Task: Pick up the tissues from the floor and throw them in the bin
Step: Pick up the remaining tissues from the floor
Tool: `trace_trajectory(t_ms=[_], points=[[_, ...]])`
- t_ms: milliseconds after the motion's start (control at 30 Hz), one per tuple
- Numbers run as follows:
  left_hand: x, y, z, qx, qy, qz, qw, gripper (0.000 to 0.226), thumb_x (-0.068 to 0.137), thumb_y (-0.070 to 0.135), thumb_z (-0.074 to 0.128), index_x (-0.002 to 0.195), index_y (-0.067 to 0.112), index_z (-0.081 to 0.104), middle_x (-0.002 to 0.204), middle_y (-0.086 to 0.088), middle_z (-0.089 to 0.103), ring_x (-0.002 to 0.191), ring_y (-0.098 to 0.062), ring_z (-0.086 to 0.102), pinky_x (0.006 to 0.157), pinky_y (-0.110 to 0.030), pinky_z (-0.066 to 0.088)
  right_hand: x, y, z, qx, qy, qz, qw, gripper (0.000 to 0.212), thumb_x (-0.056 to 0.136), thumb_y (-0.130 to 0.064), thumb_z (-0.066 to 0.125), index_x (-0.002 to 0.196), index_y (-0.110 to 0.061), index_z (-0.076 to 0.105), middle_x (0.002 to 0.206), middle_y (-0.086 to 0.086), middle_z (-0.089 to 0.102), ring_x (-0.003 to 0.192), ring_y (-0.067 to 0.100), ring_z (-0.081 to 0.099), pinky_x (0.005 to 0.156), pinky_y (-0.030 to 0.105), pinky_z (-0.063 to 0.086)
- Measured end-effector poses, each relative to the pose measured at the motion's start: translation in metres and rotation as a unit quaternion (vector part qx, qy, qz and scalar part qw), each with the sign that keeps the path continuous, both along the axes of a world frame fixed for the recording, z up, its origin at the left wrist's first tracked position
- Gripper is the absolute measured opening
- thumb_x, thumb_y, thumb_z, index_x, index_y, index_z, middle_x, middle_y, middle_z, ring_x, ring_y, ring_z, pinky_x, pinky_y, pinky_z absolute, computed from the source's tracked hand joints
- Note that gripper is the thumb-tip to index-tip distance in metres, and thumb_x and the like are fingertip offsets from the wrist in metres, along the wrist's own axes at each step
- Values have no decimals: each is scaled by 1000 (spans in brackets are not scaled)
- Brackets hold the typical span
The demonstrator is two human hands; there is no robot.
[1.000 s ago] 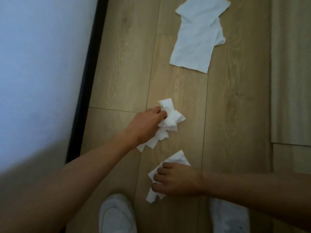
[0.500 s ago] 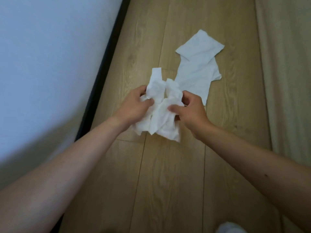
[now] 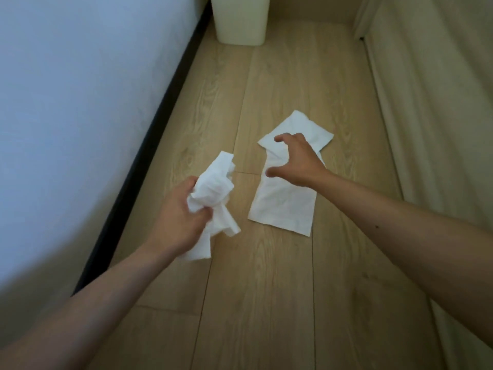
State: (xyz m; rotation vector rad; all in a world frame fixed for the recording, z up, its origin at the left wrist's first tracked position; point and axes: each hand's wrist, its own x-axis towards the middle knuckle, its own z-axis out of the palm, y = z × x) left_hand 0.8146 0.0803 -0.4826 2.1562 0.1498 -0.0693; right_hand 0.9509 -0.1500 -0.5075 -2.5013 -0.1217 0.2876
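Note:
My left hand (image 3: 178, 217) is closed around a bunch of crumpled white tissues (image 3: 216, 193), held above the wooden floor. Two flat white tissues (image 3: 285, 206) lie overlapping on the floor to the right of it. My right hand (image 3: 296, 161) hovers over their upper part with fingers spread, holding nothing; whether it touches them I cannot tell. A pale bin (image 3: 240, 20) stands on the floor at the far end, only its lower body in view.
A white wall with a black skirting strip (image 3: 149, 145) runs along the left. A beige curtain (image 3: 432, 116) hangs along the right side. Bare wooden floor (image 3: 280, 76) stretches between the tissues and the bin.
My right hand let go of the crumpled bunch, which now sits in my left hand alone, and reached out over the flat tissues. The view tilted up, bringing the bin into sight.

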Motion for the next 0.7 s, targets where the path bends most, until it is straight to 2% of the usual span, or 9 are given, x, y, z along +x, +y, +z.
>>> trace_trajectory(t_ms=[100, 167, 233, 300, 400, 500, 567, 633, 700], points=[[0, 3, -10, -7, 1, 1, 1000, 37, 88, 9, 64, 104, 42, 58, 96, 16, 67, 83, 7, 66, 63, -20, 49, 34, -21, -26, -187, 60, 71, 978, 120, 67, -49, 86, 159, -20, 14, 168, 13, 5, 154, 30, 7, 120, 51, 23], [0, 3, -17, -11, 6, 6, 1000, 42, 88, 11, 66, 97, 50, 54, 94, 19, 65, 84, 14, 63, 61, -17, 47, 46, -28, -40, -219, 89, 91, 967, 122, 68, -56, 82, 160, -20, 10, 169, 12, 1, 155, 30, 2, 121, 51, 19], [4, 3, -21, -19, 17, 9, 1000, 42, 87, 11, 67, 96, 51, 54, 95, 19, 65, 86, 13, 63, 62, -20, 48, 52, -32, -48, -213, 60, 82, 972, 109, 71, -59, 77, 157, -18, 24, 164, 14, 20, 150, 32, 22, 114, 49, 32], [10, 2, -25, -23, 28, 6, 999, 40, 87, 10, 66, 99, 46, 58, 96, 15, 68, 86, 7, 65, 64, -23, 50, 51, -33, -51, -218, -17, 71, 973, 80, 77, -50, 75, 143, -15, 46, 143, 11, 48, 128, 31, 49, 94, 44, 47], [22, -4, -24, -36, 44, 13, 998, 30, 86, 6, 64, 105, 29, 63, 95, 7, 70, 81, 0, 67, 63, -25, 51, 39, -29, -50, -208, -53, 51, 975, 32, 87, -30, 65, 115, -13, 62, 114, 9, 63, 102, 31, 63, 70, 35, 42], [36, -20, -12, -43, 34, 23, 998, 22, 89, 10, 61, 106, 23, 64, 94, 7, 70, 79, -1, 68, 58, -18, 51, 25, -24, -37, -151, -29, -12, 988, 33, 89, -22, 62, 121, -13, 64, 117, 13, 68, 103, 35, 64, 74, 37, 46], [44, -33, 6, -40, 23, 42, 998, 22, 90, 14, 60, 110, 23, 62, 98, 7, 69, 82, -4, 67, 62, -22, 52, 15, -16, -13, -57, -28, -69, 996, 39, 87, -22, 63, 125, -14, 65, 117, 13, 70, 104, 35, 66, 82, 43, 53], [54, -45, 33, -46, 19, 61, 997, 21, 91, 13, 57, 111, 18, 62, 98, 4, 68, 85, -8, 66, 65, -23, 52, 6, -7, 21, 42, -24, -110, 993, 21, 83, -20, 63, 102, -13, 70, 96, 10, 74, 89, 31, 70, 74, 44, 57], [60, -58, 64, -34, 15, 69, 997, 19, 95, 14, 55, 113, 15, 59, 93, 10, 64, 80, -2, 61, 58, -14, 46, -5, 3, 64, 136, 3, -142, 981, 17, 81, -18, 65, 95, -10, 70, 89, 5, 74, 81, 24, 70, 66, 38, 56]])
